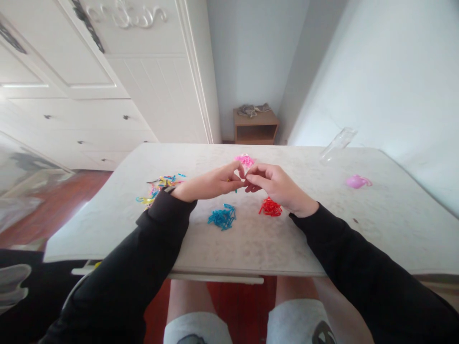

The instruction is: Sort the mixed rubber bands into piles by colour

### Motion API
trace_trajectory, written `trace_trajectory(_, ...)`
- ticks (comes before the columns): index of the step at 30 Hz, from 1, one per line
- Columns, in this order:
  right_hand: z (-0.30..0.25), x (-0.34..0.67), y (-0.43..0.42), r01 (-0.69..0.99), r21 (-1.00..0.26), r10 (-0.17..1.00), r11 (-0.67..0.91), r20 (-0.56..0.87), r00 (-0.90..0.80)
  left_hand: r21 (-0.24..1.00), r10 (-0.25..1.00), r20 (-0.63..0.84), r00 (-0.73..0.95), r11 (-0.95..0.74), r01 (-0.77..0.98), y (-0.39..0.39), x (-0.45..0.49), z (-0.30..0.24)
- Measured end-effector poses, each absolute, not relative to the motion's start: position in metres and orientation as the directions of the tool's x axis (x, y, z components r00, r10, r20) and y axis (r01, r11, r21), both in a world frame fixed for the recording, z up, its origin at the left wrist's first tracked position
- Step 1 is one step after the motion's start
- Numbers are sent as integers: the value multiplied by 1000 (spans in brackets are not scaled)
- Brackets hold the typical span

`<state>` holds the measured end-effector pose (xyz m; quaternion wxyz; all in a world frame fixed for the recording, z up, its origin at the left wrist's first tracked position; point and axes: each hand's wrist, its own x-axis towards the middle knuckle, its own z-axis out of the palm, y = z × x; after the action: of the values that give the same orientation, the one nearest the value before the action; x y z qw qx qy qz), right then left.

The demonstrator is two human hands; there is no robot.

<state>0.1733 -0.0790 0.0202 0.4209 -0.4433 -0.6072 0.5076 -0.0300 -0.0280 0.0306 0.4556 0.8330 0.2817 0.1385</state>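
Note:
My left hand [211,183] and my right hand [278,188] meet above the middle of the white table [251,239], fingertips pinched together on something too small to make out. Just behind the fingertips lies a pile of pink bands [245,160]. Below my hands sit a blue pile [223,217] and a red pile [270,207], the red one partly under my right wrist. A mixed pile of coloured bands [159,187] lies to the left, by my left wrist. Both arms wear black sleeves.
A clear plastic jar [337,145] lies tipped at the table's far right, with a pink lid [356,181] nearer me. White cupboards stand to the left, a wall to the right, and a small wooden cabinet [256,126] behind the table.

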Motion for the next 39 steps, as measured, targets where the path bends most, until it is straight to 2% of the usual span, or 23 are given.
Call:
trace_trajectory(2, 21, 174, -80, 134, -982, 968, 131, 98, -231, 816, 509, -259, 821, -339, 468, -27, -39, 40)
trace_trajectory(4, 22, 174, -80, 153, -976, 969, 155, 120, -217, 773, 405, -432, 806, -295, 562, -28, -46, 46)
trace_trajectory(7, 22, 173, -81, 199, -964, 964, 179, 132, -229, 738, 350, -513, 784, -286, 611, -28, -51, 51)
trace_trajectory(14, 24, 172, -81, 247, -947, 959, 205, 144, -243, 795, 371, -477, 797, -204, 571, -26, -54, 50)
trace_trajectory(18, 24, 172, -82, 250, -939, 960, 235, 185, -208, 935, 427, -320, 846, -2, 355, -26, -51, 41)
trace_trajectory(20, 25, 172, -83, 283, -919, 956, 275, 230, -182, 963, 419, -270, 867, 95, 254, -27, -45, 35)
trace_trajectory(24, 28, 171, -87, 371, -853, 929, 368, 325, -177, 958, 369, -256, 893, 220, 184, -34, -31, 30)
trace_trajectory(29, 28, 164, -91, 429, -785, 895, 446, 375, -243, 942, 420, -255, 871, 312, 125, -41, -16, 25)
trace_trajectory(33, 23, 154, -92, 438, -777, 891, 452, 370, -263, 936, 476, -262, 840, 338, 100, -41, -11, 15)
trace_trajectory(39, 20, 153, -92, 453, -768, 892, 452, 398, -215, 928, 465, -280, 840, 356, 112, -39, -11, 12)
